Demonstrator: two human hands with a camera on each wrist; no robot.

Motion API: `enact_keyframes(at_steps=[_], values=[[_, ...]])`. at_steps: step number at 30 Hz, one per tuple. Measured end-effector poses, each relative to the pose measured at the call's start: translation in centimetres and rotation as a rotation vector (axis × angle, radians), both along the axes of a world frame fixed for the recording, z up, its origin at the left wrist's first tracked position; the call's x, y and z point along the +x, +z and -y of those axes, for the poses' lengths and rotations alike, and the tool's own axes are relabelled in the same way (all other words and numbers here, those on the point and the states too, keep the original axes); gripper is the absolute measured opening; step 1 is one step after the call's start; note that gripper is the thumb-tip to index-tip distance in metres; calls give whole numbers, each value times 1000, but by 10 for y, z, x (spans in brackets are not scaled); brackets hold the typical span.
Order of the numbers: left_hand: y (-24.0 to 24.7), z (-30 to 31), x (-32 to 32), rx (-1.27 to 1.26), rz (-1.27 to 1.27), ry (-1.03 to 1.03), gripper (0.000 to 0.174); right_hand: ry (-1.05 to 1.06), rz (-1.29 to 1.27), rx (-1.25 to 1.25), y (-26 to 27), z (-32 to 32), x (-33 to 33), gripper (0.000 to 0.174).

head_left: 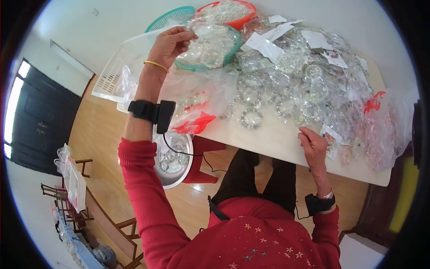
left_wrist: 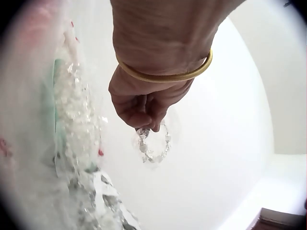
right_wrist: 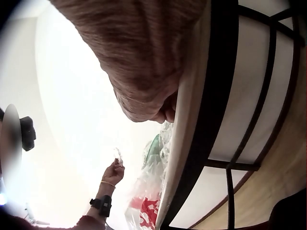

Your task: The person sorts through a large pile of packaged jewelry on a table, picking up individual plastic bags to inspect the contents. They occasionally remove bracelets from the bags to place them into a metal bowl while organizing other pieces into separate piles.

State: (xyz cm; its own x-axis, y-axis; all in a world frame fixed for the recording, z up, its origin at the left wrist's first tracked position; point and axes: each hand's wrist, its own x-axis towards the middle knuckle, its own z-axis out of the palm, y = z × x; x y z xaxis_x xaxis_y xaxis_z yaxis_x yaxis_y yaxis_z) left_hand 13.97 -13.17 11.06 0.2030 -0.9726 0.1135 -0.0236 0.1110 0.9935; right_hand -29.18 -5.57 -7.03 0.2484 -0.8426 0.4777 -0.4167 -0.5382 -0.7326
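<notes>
My left hand (head_left: 170, 44) is raised over the back left of the table, in front of a green basket (head_left: 232, 53) full of clear packets. Its thumb and fingers pinch a beaded bracelet (left_wrist: 144, 146) of clear and whitish beads in a thin transparent bag; in the left wrist view the bracelet hangs below the fingertips. My right hand (head_left: 315, 147) rests at the front table edge with loosely curled fingers, nothing visible in them. A bagged piece with a white card (head_left: 331, 134) lies right beside that hand.
A large heap of bagged bracelets (head_left: 309, 85) covers the table's (head_left: 273, 142) right and back. A red basket (head_left: 251, 17) and a white crate (head_left: 109, 80) stand at the back left. Below the left edge, a metal basin (head_left: 172, 181) sits on a red stool (head_left: 204, 166).
</notes>
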Motion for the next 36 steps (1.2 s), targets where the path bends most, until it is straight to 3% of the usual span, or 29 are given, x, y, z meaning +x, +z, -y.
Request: enact_keyframes(at_steps=[6, 11, 16, 18, 20, 22, 24, 26, 28, 29, 31, 33, 36], values=[[-10, -22, -79, 66, -114, -220, 7, -2, 48, 30, -1, -1, 0, 18], [-28, -15, -109, 157, -224, -402, 8, 2, 54, 9, -3, -1, -2, 17], [-55, 6, -133, 238, -243, -370, 7, 9, 38, -100, -5, 2, -2, 17], [-82, 46, -139, 107, -452, -599, 11, -8, 26, -91, -6, 2, 0, 17], [-76, 65, -185, -724, -75, -341, 16, 16, 24, -87, -6, 3, 3, 17], [-67, 51, -217, -182, -521, -275, 20, 29, 39, -97, -6, 5, 1, 17], [-76, 22, -229, 19, -80, -401, 21, 24, 45, -79, -5, 2, -2, 16], [-91, -6, -233, -23, 474, -431, 22, 17, 23, -91, -1, 4, -1, 17], [-100, -36, -230, -200, 868, -417, 19, 18, 16, -89, -4, 1, -1, 17], [-101, -43, -224, -196, 873, -417, 19, 22, 17, -94, -4, 2, -1, 17], [-100, -53, -206, -195, 1212, -352, 15, 30, 20, -109, -3, 3, -1, 16], [-93, -52, -178, -332, 1246, -86, 8, 29, 20, -113, -2, 4, -1, 16], [-74, -33, -126, -371, 1540, 125, 7, 28, 13, -119, -1, 2, 0, 16]])
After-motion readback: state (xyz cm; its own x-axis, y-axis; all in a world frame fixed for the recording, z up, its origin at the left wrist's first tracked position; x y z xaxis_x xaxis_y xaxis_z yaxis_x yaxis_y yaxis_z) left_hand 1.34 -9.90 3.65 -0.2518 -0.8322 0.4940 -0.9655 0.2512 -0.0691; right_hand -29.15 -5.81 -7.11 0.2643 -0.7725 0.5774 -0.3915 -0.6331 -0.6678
